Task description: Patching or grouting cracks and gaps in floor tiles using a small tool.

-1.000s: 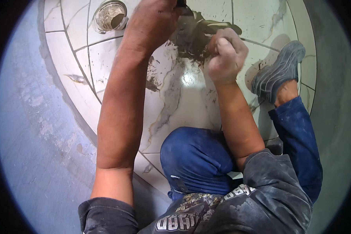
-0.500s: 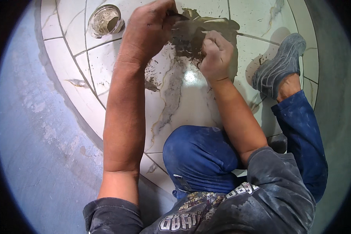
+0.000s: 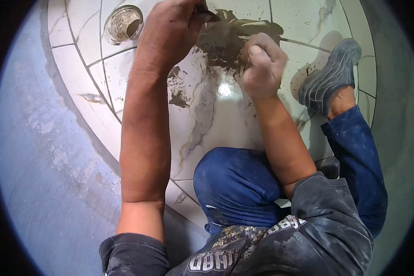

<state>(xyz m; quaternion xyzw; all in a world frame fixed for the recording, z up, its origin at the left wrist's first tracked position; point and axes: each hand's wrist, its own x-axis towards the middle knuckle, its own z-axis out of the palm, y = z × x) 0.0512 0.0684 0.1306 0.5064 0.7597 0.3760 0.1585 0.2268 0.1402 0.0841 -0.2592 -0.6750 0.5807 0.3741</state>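
A: Where do the person's hands sit?

B: Both reach forward over a white marble-patterned tiled floor (image 3: 216,124). The left hand (image 3: 172,27) is closed around a small dark tool (image 3: 207,14), of which only a tip shows past the fingers near the top edge. The right hand (image 3: 262,64) is clenched into a fist, grey with smears; whether anything is inside it cannot be told.

A: And what are they working at?

B: A patch of dark grey mortar (image 3: 230,39) spread on the tile, lying between the two hands and touching both. Smaller dark smears (image 3: 177,94) lie on the tile just right of the left forearm.

A: Anything else around?

B: A round floor drain (image 3: 123,24) sits in the tiles, left of the left hand. The person crouches, one knee in blue trousers (image 3: 237,184) below the hands, and a grey shoe (image 3: 329,78) rests on the tile to the right of the fist. A bare grey wall (image 3: 41,152) curves along the left.

A: Any packages or labels?

B: Only pale lettering on the front of the dark sweatshirt (image 3: 308,239), at the bottom edge.
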